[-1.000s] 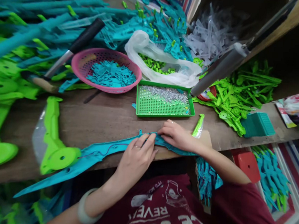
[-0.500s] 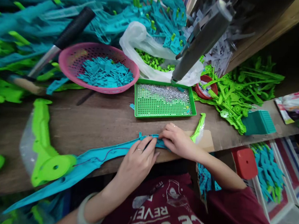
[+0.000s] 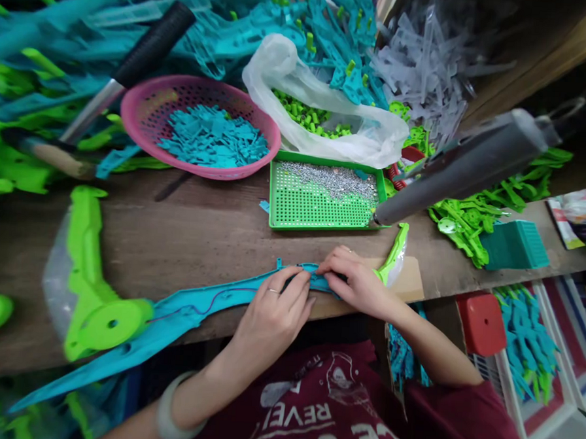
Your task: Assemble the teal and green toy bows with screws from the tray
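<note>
Long blue piece (image 3: pixel 175 305): hollow-looking strip across the lower left and centre of the frame. Long axis slants from the pointed tip at lower left up to the narrow part under the fingers at centre, where it runs nearly level.

Left hand (image 3: pixel 271 310): curled over the narrow part, fingers bent and close together, holding the piece. Right hand (image 3: pixel 353 280): fingertips bunched narrow on the same part, just beside the left fingertips. Cannot tell whether they pinch the piece or something small within it.

Key relation: both sets of fingertips meet over the narrow part; most of the length extends leftward from them, on the left hand's side. The right hand is nearer the right end (partly hidden under it).

A thin dark wire (image 3: pixel 213 299) lies along the blue piece, left of the hands; at lower left it reaches the disc of a lime-green part (image 3: pixel 113 323). A screwdriver (image 3: pixel 452 172) slants at right, its tip by the green tray (image 3: pixel 298 210), beyond the right hand.
</note>
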